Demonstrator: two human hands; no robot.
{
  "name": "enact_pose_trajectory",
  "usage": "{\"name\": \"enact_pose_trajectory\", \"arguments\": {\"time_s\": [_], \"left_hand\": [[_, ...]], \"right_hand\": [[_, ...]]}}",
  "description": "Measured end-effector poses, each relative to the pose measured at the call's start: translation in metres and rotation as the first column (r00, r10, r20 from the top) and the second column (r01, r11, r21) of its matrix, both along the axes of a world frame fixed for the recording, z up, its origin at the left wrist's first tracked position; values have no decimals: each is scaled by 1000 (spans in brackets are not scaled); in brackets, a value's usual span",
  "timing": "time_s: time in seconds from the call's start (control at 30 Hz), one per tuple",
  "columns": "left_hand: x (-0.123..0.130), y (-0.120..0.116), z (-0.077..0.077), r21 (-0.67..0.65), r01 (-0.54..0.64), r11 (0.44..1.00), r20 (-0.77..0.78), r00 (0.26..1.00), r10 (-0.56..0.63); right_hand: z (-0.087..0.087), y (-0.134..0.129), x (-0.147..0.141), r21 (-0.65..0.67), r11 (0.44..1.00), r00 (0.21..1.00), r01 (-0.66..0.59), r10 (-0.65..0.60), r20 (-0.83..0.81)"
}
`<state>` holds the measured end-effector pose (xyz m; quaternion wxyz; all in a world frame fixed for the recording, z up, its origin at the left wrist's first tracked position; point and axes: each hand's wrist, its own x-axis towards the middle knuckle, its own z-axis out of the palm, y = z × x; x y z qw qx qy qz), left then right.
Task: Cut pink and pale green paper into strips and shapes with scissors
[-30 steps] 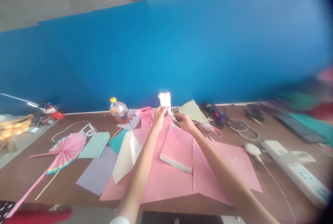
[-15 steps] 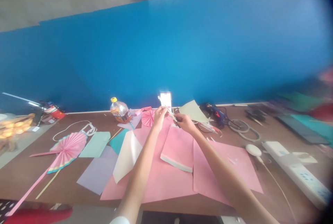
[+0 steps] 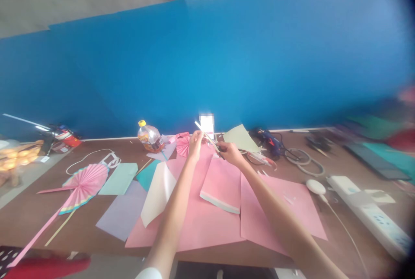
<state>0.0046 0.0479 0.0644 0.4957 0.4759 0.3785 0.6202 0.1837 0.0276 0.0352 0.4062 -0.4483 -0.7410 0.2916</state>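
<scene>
- Over the large pink sheet (image 3: pixel 194 236), a thin pale strip (image 3: pixel 210 140) slants between the two hands, its upper end poking free
- Left hand (image 3: pixel 196 142): fingers drawn narrow, pinching the pale strip below that free end
- Right hand (image 3: pixel 231 153): closed round a dark object (image 3: pixel 221 154) by the strip's lower end; mostly hidden, cannot tell what it is
- Step in hand, as judged: working on the lower end; next move appears to call for a steady left pinch and fine right-hand control
- Around: bottle (image 3: pixel 149 139) and pink rosette (image 3: pixel 183 146) to the left, blue tool (image 3: pixel 272 143) and power strip (image 3: pixel 366 214) to the right
- In the way: upright screen (image 3: pixel 208 126) close behind the hands, folded pink paper (image 3: pixel 223 186) just in front
</scene>
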Motion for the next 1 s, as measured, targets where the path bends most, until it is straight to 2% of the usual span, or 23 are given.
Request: {"name": "enact_pose_trajectory", "arguments": {"time_s": [0.3, 0.57, 0.87, 1.0], "left_hand": [[-4, 2, -4, 56, 9, 998, -55, 998, -6], [-3, -1, -4, 124, 42, 991, -123, 992, -27], [-3, 1, -4, 129, 55, 990, -133, 990, -37], [-3, 1, -6, 129, 58, 990, -159, 987, -37]], "right_hand": [[4, -3, 0, 16, 1000, 1000, 13, -13, 22], [2, -3, -2, -32, 999, 1000, -17, 16, -25], [2, -3, -2, -59, 996, 996, -64, 60, -63], [1, -2, -3, -66, 997, 998, -37, 33, -62]]}}
